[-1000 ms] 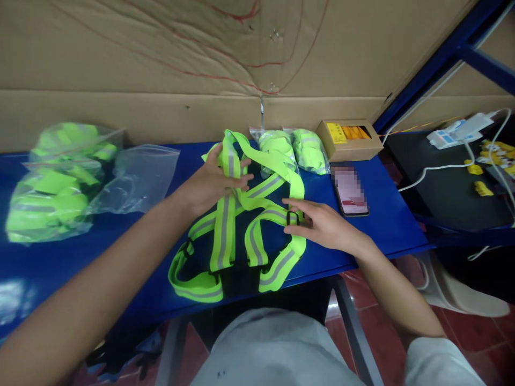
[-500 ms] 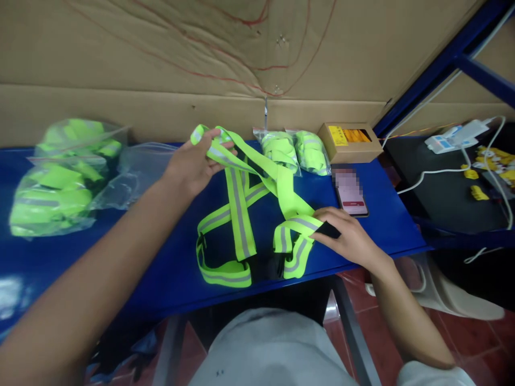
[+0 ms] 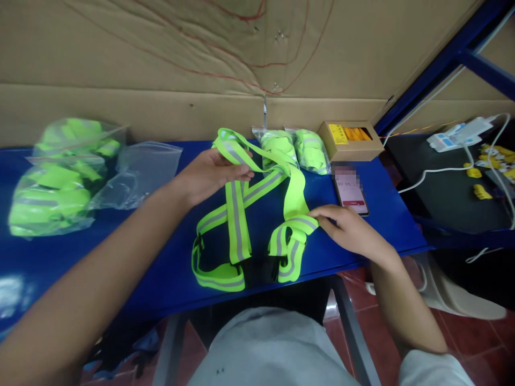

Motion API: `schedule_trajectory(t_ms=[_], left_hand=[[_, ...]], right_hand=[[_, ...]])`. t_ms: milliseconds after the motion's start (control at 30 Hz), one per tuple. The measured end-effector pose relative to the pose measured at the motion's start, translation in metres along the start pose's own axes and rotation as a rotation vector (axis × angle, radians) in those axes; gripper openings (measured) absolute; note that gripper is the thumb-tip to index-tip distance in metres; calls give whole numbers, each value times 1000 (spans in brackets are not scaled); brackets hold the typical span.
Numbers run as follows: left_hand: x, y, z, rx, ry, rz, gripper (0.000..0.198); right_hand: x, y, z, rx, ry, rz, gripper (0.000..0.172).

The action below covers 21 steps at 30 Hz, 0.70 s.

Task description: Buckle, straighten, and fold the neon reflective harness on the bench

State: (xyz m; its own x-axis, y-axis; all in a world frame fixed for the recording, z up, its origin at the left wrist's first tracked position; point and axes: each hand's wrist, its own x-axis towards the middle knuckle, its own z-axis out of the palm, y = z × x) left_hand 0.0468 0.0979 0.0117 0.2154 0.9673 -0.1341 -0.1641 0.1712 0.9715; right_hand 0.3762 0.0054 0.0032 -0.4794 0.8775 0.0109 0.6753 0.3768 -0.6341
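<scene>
Left hand (image 3: 213,174): pinching, thumb over fingers, a far loop of the strap harness; apparently holding that loop raised so the bands are hanging separate.

Right hand (image 3: 354,228): pinching, it seems, the outer edge of a folded band at the fingertips; the exact grip is not showing fully. It is probably steadying that side.

Strap harness (image 3: 261,190), bright green with grey stripes: spanning the gap between both hands, its two lower loops lying nearer the wearer than either hand, black fittings showing at the loops.

Worktop (image 3: 390,225), blue: supporting the harness beneath both hands.

Phone (image 3: 350,193): lying just beyond the right hand, screen up, presumably for easy reading.

Two packets (image 3: 279,150) of green strapping: sitting beyond and between the hands, seemingly set back to leave working room.

Carton (image 3: 352,140): standing farther beyond the right hand, behind the phone.

Transparent bag (image 3: 148,171): lying flat, left of the left hand.

Two bulging bags (image 3: 48,198) of strapping: resting farther left, grouped together.
</scene>
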Motion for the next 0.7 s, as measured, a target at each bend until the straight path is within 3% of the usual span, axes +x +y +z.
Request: schedule_trajectory(t_ms=[67,133,333,567,700], left_hand=[[6,-4,3,29,93,75,12],[13,-6,7,35,184,167,11],[27,-7,11,90,401,318,17],[26,-19,13,101,359,290,32],[26,-17,21,21,387,222,25]], right_hand=[[13,-6,-3,-60,-7,132,24],[27,-13,-5,-144,-59,218,19],[50,-38,-8,-465,-276,255,28],[56,-49,-11,-369,-141,157,17],[50,-55,-5,-298,32,132,33]])
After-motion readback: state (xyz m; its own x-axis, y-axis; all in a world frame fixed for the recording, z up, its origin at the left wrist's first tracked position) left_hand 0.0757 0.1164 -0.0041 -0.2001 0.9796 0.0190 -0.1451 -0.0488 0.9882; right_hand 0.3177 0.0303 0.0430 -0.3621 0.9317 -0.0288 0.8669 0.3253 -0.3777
